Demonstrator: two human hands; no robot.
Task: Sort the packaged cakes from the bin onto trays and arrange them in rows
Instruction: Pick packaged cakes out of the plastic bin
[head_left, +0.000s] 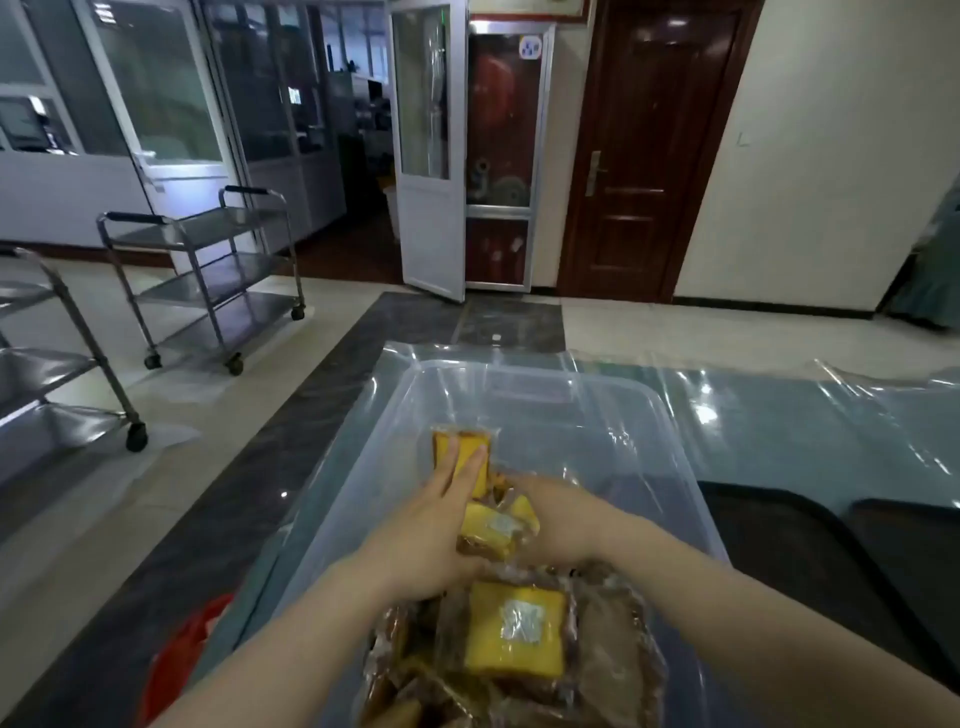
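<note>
Fingers (470, 462) of left hand (431, 530) extended, pressing packaged cake (460, 441)

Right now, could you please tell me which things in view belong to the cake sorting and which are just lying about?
Part of the job:
clear bin
packaged cakes
dark trays
left hand
right hand

Just lying about:
steel carts
red bag
</note>
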